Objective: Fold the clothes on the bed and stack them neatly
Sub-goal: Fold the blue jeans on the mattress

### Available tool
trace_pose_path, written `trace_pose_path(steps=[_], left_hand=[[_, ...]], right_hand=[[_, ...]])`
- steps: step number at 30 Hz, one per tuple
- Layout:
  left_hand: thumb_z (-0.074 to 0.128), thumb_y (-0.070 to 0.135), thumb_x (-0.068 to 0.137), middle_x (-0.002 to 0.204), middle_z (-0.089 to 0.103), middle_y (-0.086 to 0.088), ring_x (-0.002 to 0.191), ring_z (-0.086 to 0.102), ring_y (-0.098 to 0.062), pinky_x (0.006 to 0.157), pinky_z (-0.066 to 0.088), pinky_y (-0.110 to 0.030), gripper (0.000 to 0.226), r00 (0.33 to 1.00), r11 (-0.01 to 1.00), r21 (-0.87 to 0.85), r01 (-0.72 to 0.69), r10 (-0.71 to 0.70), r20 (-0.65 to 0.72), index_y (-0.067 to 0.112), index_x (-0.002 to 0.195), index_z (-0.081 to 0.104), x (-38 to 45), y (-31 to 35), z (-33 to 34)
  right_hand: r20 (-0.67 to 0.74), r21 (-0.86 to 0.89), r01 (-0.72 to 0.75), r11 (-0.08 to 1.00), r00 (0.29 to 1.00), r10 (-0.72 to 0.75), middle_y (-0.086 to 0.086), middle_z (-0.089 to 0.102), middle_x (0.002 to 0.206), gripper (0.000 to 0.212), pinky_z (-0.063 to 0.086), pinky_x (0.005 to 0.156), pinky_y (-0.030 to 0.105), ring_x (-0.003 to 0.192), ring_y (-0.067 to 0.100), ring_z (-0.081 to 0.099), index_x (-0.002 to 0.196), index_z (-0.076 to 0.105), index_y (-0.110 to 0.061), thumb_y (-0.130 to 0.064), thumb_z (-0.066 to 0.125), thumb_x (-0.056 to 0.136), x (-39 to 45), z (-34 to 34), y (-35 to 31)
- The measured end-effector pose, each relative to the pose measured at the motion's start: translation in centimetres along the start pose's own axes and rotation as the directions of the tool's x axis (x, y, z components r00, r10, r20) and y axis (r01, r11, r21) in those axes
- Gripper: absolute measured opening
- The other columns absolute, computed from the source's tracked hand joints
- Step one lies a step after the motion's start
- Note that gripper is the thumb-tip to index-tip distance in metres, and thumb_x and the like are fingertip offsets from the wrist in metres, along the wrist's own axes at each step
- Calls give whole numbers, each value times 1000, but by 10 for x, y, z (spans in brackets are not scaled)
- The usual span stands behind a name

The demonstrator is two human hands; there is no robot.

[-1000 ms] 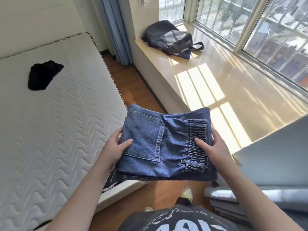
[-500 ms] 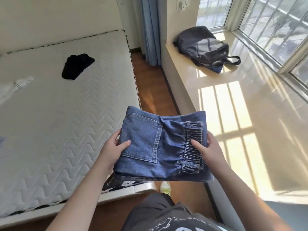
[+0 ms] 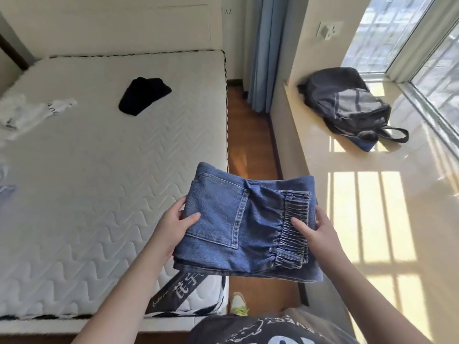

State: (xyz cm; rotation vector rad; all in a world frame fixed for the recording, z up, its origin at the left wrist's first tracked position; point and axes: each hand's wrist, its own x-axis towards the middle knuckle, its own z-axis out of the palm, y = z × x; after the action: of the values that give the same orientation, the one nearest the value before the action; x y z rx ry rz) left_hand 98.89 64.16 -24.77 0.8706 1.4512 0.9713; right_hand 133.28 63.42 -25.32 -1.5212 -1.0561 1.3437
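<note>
Denim jeans (image 3: 244, 224), folded, gripped by left hand (image 3: 173, 225) and right hand (image 3: 316, 232).

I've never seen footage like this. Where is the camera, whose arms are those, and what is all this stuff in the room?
There is no machine here. The camera sits on a person's head and looks forward and down, so the two bare arms reaching in from the bottom are that person's own. This is the only view.

The left hand and right hand grip opposite sides of a folded pair of blue jeans, thumbs on top, held in the air near the corner of the bed.

The bed is a bare white quilted mattress. On it lie a black garment and, near the left edge, a crumpled white garment, neither folded yet.

To the right is a sunlit window ledge with a dark backpack lying on it. A blue curtain hangs in the corner.
</note>
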Motion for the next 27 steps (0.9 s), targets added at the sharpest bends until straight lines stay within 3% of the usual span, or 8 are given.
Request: trace_pose_path(steps=[5, 12, 17, 21, 27], left_hand=[[62, 4, 91, 114, 72, -3, 106, 68, -24, 96, 51, -48, 46, 1000, 1000, 4, 20, -20, -13, 32, 128, 58, 35, 14, -4], [60, 1, 93, 116, 71, -5, 108, 67, -26, 97, 51, -47, 42, 992, 999, 19, 38, -36, -121, 26, 127, 58, 88, 39, 14], [61, 2, 92, 115, 71, -4, 107, 67, -25, 99, 50, -48, 43, 973, 998, 19, 59, -54, -223, 29, 126, 58, 122, 62, 26], [62, 3, 92, 115, 72, -1, 107, 68, -22, 99, 50, -47, 47, 957, 997, 25, 73, -63, -285, 29, 131, 56, 141, 69, 22], [62, 4, 92, 111, 73, -3, 104, 69, -24, 97, 51, -47, 46, 915, 996, 13, 91, -78, -396, 36, 125, 58, 158, 74, -6]], right_hand=[[30, -43, -11, 999, 999, 12, -13, 73, 105, 52, 59, 79, 39, 91, 11, 73, 127, 51, -39, -36, 77, 82, 43, 6, -10], [146, -35, -32, 999, 989, 37, -10, 74, 104, 47, 59, 78, 39, 93, 13, 73, 121, 53, -42, -37, 78, 81, 134, 3, -30], [234, -68, -56, 996, 970, 70, -14, 73, 102, 50, 59, 79, 37, 91, 9, 72, 111, 52, -51, -50, 78, 68, 203, 3, -52], [316, -103, -85, 991, 942, 113, -11, 72, 104, 50, 57, 88, 46, 94, 11, 71, 118, 49, -41, -38, 78, 77, 250, 16, -60], [392, -141, -118, 983, 905, 165, -6, 72, 106, 44, 57, 83, 39, 90, 9, 72, 115, 50, -38, -28, 77, 82, 298, 64, -71]])
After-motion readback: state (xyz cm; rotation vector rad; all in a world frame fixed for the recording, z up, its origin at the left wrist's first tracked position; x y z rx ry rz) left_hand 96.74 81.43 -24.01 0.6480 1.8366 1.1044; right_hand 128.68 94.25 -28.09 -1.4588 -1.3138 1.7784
